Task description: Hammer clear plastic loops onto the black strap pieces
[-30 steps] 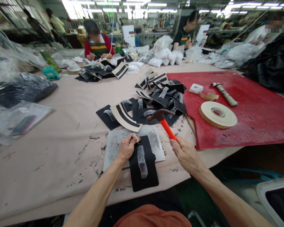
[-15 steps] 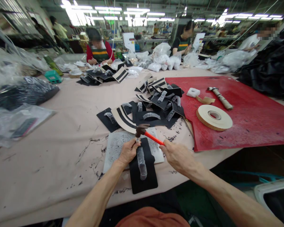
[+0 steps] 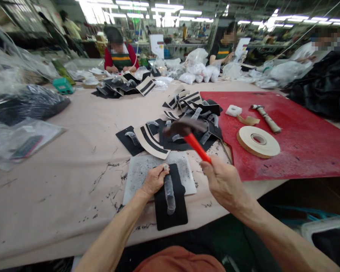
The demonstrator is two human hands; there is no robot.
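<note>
Panel (image 3: 180, 200), black with a clear-wrapped strip (image 3: 170, 196) along it, lies under our left fingers (image 3: 161, 173) and reaches back toward us from them, its far end on a pale board (image 3: 136, 177). We have those fingers curled tight round a small pale-topped tool (image 3: 166, 166). To their right, our right fingers (image 3: 209, 171) wrap fully round an orange-handled hammer (image 3: 197, 145), its blurred head raised off the tool. Beyond our fingers, black pieces (image 3: 197, 112) heap on the counter (image 3: 96, 132); right of our right fingers, a tape roll (image 3: 245, 141) lies on a red mat (image 3: 308, 151).

Matt black panel (image 3: 178, 216) with glossy, clear plastic strip (image 3: 169, 195) (slightly wrinkled).
</note>
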